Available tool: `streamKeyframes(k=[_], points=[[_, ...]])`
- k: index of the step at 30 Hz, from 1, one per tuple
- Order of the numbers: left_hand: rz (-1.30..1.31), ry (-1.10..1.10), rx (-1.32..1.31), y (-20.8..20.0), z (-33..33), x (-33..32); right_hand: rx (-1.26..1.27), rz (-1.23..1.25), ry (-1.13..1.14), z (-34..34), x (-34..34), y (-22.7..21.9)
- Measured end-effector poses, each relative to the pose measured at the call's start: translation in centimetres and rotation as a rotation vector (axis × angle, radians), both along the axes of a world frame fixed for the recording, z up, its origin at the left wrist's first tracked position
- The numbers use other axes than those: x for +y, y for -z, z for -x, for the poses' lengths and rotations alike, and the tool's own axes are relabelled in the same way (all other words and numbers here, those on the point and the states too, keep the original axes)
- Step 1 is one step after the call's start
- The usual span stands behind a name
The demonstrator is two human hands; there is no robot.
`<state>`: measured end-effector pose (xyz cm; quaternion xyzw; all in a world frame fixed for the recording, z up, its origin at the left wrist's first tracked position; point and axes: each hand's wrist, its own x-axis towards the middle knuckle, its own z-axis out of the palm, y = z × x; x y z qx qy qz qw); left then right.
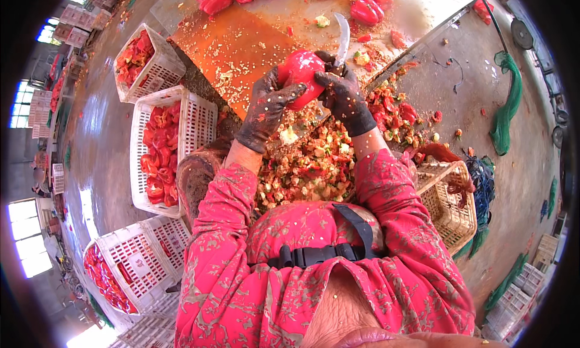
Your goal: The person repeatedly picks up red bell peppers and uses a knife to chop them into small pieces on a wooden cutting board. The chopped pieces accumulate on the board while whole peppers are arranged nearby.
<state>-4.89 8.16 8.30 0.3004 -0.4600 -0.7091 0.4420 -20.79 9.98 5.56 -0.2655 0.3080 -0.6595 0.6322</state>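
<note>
Above the near edge of the table, a whole red bell pepper point(304, 67) is held between my two hands. My left hand point(263, 109), in a dark, wet glove, is closed around its left side. A knife point(343, 37) with a pale curved blade rises from my right hand point(345, 100), which grips its handle; the handle is mostly hidden by the fingers. The right thumb and fingers also press on the pepper's right side. Beneath the hands, a pile of pepper cores and seeds point(311, 173) lies in front of my lap.
The seed-strewn table point(235, 40) carries more red peppers point(367, 9) along its far side. White crates with red pepper pieces point(160, 151) stand at the left. A pale basket point(450, 209) sits by my right elbow. Green netting point(506, 103) lies on the floor at the right.
</note>
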Motion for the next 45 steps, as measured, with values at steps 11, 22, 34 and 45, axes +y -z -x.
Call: streamKeyframes(k=[11,22,34,45], points=[[0.715,-0.344,-2.159,-1.8,-24.9,-6.7,0.076,-0.206,0.118,2.2,1.6,-0.3],[1.386,-0.152,-1.058,1.0,14.4,-16.4,-0.363,-0.159,0.440,8.9,3.4,-2.5],[0.947,-0.091,-0.947,14.3,21.1,-31.9,-0.287,-0.176,0.383,8.5,4.6,-4.2],[-0.422,0.114,-0.069,5.2,0.6,-7.7,1.020,0.185,0.411,5.2,3.5,-0.1]])
